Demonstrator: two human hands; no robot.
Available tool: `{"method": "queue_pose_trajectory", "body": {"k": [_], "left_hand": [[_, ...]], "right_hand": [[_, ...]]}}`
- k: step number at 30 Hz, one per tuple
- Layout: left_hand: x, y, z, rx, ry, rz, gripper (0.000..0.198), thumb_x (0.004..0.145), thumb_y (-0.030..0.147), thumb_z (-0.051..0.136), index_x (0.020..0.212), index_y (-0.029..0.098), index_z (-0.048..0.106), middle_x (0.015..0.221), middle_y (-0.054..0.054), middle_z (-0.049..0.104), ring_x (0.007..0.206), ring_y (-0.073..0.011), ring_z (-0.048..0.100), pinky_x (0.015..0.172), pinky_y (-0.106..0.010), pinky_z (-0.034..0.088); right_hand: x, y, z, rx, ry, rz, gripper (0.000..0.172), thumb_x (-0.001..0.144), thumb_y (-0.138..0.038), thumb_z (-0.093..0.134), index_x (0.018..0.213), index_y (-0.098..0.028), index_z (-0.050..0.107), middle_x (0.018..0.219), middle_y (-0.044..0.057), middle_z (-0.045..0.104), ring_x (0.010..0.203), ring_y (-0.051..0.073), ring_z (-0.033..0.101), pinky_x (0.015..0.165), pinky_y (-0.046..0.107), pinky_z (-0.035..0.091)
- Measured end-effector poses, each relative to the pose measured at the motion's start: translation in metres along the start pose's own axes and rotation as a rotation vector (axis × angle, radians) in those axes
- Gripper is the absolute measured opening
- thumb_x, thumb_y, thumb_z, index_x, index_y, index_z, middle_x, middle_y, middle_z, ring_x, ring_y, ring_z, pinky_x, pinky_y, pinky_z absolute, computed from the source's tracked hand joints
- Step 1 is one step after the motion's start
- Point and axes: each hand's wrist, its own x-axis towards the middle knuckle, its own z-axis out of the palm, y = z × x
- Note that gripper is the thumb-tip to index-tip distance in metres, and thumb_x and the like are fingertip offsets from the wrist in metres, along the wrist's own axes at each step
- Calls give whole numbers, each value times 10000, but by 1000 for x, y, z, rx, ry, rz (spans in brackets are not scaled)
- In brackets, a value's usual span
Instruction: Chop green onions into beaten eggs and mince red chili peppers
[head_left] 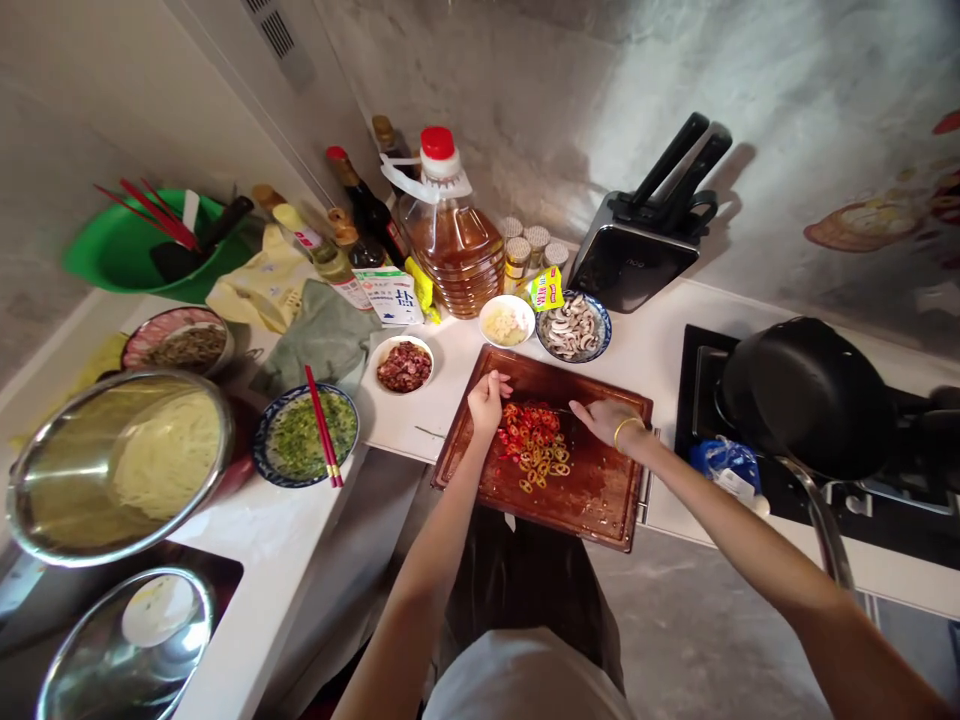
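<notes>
A wooden cutting board (600,500) lies at the counter's front edge with sliced peppers (534,435) heaped on it, red at the back and yellow-green in front. My right hand (601,420), a yellow bangle at its wrist, is closed round a knife (561,409). Its thin dark blade points left along the back of the heap, and most of it is hard to see. Over the board's left part, my left hand (487,398) is held beside the red slices. Its fingers are loosely bent, the tips a little apart, with nothing visible between them.
Behind the board stand a bowl of minced garlic (504,325), a bowl of sliced mushrooms (576,330) and an oil jug (454,240). A meat bowl (405,365) and a bowl of chopped greens (311,440) sit left. A knife block (634,255) and wok (810,395) are right.
</notes>
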Motion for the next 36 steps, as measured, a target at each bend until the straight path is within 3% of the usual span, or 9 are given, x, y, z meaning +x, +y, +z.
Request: {"method": "queue_pose_trajectory", "body": {"k": [5, 9, 14, 19, 24, 29, 32, 36], "left_hand": [[0, 3, 6, 237, -3, 78, 425, 905, 452, 340, 826, 165, 643, 475, 27, 558, 471, -103, 543, 605, -229, 416], [-1, 3, 1, 148, 38, 25, 437, 914, 450, 306, 824, 168, 628, 460, 36, 533, 477, -105, 547, 638, -228, 428], [-7, 4, 0, 140, 8, -6, 422, 906, 452, 322, 794, 171, 616, 475, 29, 549, 480, -107, 551, 639, -232, 431], [-15, 4, -4, 54, 32, -30, 425, 908, 450, 314, 803, 167, 613, 478, 24, 557, 471, -107, 555, 623, -236, 440], [-28, 5, -5, 59, -16, -46, 402, 898, 459, 346, 778, 166, 593, 525, 7, 603, 501, -108, 586, 598, -229, 449], [-27, 13, -20, -126, 28, -85, 425, 882, 492, 354, 780, 146, 579, 673, -41, 658, 496, -103, 587, 512, -222, 453], [-28, 11, -27, -106, 39, -97, 414, 871, 488, 389, 774, 145, 600, 584, -18, 619, 480, -100, 564, 515, -219, 447], [-38, 0, -22, -69, 54, -139, 411, 886, 475, 359, 799, 151, 596, 515, 7, 573, 473, -104, 552, 553, -230, 453]], "right_hand": [[1, 5, 19, 43, 4, 111, 737, 930, -466, 85, 893, -85, 714, 896, 194, 689, 885, 250, 649, 733, 312, 440], [-6, 2, 17, 51, -24, 91, 788, 898, -551, 65, 895, -111, 720, 900, 185, 691, 875, 272, 650, 730, 340, 449], [-10, -4, 19, 26, -74, 155, 725, 927, -421, 64, 921, -103, 715, 927, 174, 692, 914, 255, 645, 757, 325, 446], [-11, 0, 18, -12, -53, 101, 751, 908, -513, 66, 937, -132, 712, 943, 162, 691, 901, 251, 646, 750, 318, 446], [-9, 5, 21, -66, -62, 100, 665, 931, -396, 98, 934, -133, 708, 924, 147, 697, 902, 249, 645, 745, 320, 445], [-30, -8, 8, -8, -53, 38, 793, 898, -523, 11, 916, -160, 716, 918, 150, 696, 892, 263, 645, 734, 343, 450], [-42, -16, 3, 14, -82, 20, 832, 881, -551, -18, 906, -169, 721, 903, 154, 696, 875, 273, 648, 722, 355, 452], [-33, -14, 15, 0, -113, 27, 786, 890, -535, 21, 909, -179, 721, 895, 145, 698, 852, 267, 653, 712, 349, 451]]}}
